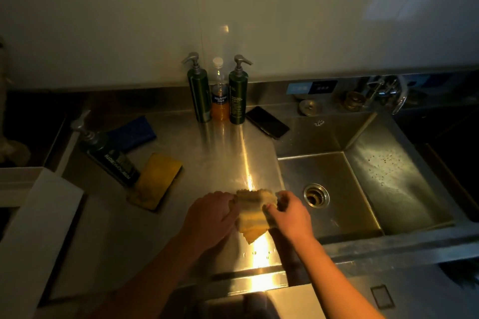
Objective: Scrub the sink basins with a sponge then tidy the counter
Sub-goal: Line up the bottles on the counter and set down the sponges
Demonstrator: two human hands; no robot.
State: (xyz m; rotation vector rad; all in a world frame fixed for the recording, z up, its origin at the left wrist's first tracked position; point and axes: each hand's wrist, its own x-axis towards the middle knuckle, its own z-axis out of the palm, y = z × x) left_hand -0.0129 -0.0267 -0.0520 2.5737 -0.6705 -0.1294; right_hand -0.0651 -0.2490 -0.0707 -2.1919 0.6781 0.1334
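Head view: nearest the camera, 2 bare forearms reach over the front edge of the steel bench [160,235]. The left hand [211,217] and the right hand [289,211] each pinch 1 side of a yellow cloth [252,215], fingers curled closed on it, so that it hangs between them just above the bench surface, just left of the sink basin [363,189]. A few water drops lie on the bench under the cloth.

The sink basin holds no water that can be seen; its round drain [316,195] sits open near its left side, and its right wall shows dark specks.

Well left of the basin, a yellow sponge [155,180] lies flat on the bench. Touching its far-left edge, a dark green pump bottle [108,154] lies on its side. Beyond that lies a blue sponge [132,133].

Farther back, left of the basin's rear corner, a black phone [267,122] lies flat. Just left of it stand 3 bottles in a row against the wall: 2 upright green pump bottles [199,96] with a clear plastic bottle [220,97] between them, holding orange liquid in about its lower half.

Behind the basin, a round metal drain plug [309,107] rests on the ledge, with the faucet [388,90] to the right.
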